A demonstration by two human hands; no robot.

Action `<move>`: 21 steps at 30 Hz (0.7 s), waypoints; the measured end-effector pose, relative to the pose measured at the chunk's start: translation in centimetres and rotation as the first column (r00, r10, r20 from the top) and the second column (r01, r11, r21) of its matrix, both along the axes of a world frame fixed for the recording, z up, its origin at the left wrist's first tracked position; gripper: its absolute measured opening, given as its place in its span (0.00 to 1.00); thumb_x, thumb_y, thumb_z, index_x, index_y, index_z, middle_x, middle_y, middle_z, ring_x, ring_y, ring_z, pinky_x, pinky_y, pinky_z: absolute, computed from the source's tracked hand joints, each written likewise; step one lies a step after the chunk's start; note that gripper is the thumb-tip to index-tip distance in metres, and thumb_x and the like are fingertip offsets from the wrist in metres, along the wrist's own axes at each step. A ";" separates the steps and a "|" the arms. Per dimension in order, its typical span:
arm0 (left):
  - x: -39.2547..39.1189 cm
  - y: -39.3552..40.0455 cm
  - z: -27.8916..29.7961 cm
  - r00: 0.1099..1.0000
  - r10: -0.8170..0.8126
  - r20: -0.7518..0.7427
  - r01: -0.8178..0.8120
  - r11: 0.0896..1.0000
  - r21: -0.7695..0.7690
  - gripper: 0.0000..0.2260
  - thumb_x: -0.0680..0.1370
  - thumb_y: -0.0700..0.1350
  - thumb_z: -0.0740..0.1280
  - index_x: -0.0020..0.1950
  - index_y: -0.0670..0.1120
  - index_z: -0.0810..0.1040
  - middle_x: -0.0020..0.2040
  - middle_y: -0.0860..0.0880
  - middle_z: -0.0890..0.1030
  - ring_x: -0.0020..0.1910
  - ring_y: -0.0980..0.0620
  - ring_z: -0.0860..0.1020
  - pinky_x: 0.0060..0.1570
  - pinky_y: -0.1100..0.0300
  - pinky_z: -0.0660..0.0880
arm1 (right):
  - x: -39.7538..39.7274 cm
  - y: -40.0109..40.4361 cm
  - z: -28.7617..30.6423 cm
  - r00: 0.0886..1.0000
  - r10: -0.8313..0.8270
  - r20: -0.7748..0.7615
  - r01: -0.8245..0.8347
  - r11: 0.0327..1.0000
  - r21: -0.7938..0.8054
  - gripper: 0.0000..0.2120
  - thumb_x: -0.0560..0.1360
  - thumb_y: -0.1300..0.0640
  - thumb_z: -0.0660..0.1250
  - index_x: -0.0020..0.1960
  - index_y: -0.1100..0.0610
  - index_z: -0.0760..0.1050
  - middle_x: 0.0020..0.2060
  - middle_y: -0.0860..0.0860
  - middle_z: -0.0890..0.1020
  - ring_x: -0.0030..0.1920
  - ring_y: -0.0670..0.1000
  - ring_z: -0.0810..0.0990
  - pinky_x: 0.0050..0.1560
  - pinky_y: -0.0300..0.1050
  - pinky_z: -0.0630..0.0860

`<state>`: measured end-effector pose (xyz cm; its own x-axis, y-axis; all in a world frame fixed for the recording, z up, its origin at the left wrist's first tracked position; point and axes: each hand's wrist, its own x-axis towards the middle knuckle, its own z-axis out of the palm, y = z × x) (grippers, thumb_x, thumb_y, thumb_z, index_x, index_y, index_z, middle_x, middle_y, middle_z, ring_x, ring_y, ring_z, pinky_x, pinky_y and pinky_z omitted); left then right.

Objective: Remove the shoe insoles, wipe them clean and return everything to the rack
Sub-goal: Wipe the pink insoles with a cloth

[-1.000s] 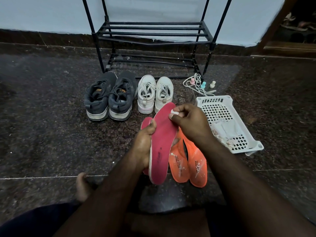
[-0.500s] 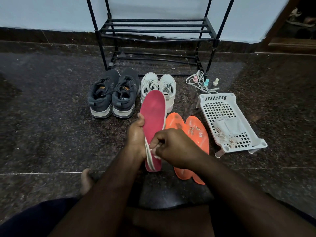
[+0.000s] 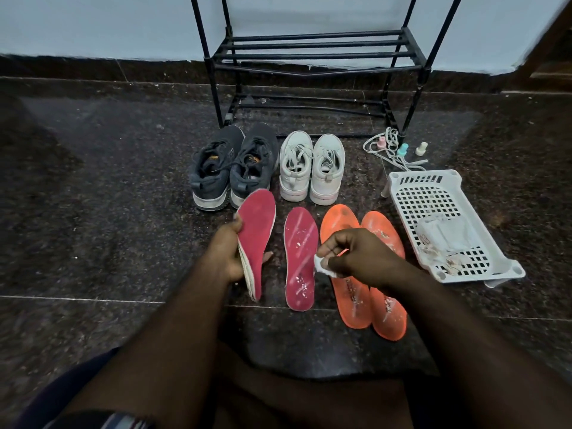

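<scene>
Four insoles are out of their shoes; one pink insole (image 3: 258, 233) stays in the left hand (image 3: 227, 258), which curls round its edge.

Half a second on, the right hand (image 3: 360, 258) has come off it, pinching a white wipe (image 3: 323, 269) above the second pink insole (image 3: 300, 258) on the floor beside the orange pair (image 3: 365, 292); wiping looks to be moving to the next piece; the rack (image 3: 315, 54) holds nothing; print on the orange pair is too blurred to read.
</scene>
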<state>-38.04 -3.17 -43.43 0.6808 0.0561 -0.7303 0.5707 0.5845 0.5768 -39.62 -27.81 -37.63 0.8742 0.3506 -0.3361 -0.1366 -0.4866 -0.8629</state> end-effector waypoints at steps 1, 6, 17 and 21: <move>0.0 0.0 -0.8 1.000 -0.004 -0.030 0.005 0.999 0.035 0.16 0.84 0.55 0.58 0.62 0.45 0.74 0.54 0.41 0.82 0.53 0.41 0.80 0.58 0.37 0.75 | 0.1 0.0 -0.2 1.000 -0.004 0.000 0.004 1.000 -0.002 0.05 0.72 0.71 0.71 0.45 0.65 0.81 0.26 0.44 0.78 0.28 0.43 0.75 0.32 0.37 0.75; 0.2 0.2 -3.4 0.996 -0.045 -0.080 0.058 0.983 0.173 0.12 0.85 0.46 0.61 0.63 0.42 0.76 0.48 0.40 0.83 0.44 0.44 0.81 0.41 0.46 0.81 | 0.4 -0.2 -0.9 1.000 -0.009 0.002 0.009 0.999 -0.032 0.05 0.72 0.71 0.71 0.46 0.64 0.82 0.30 0.48 0.78 0.30 0.45 0.76 0.33 0.39 0.76; 0.0 1.5 -4.4 0.973 -0.185 -0.138 0.226 0.645 0.730 0.14 0.73 0.36 0.76 0.54 0.44 0.78 0.49 0.43 0.83 0.48 0.44 0.82 0.53 0.44 0.82 | 0.7 -0.2 -1.6 1.000 0.001 0.015 0.000 0.998 -0.066 0.05 0.72 0.69 0.71 0.46 0.62 0.82 0.33 0.51 0.79 0.31 0.46 0.76 0.33 0.37 0.75; -0.3 1.7 -4.6 0.940 -0.282 -0.191 0.324 0.571 0.754 0.15 0.70 0.32 0.76 0.47 0.48 0.77 0.47 0.44 0.83 0.47 0.43 0.84 0.51 0.43 0.82 | 0.8 -0.2 -2.0 0.999 0.018 0.044 -0.013 0.994 -0.104 0.06 0.72 0.68 0.72 0.45 0.60 0.83 0.34 0.51 0.81 0.32 0.44 0.77 0.35 0.38 0.76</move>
<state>-38.38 -1.43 -48.01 0.7341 0.4029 -0.5466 0.6662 -0.2716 0.6945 -38.87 -28.00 -39.60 0.8837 0.3296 -0.3323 -0.0909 -0.5757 -0.8126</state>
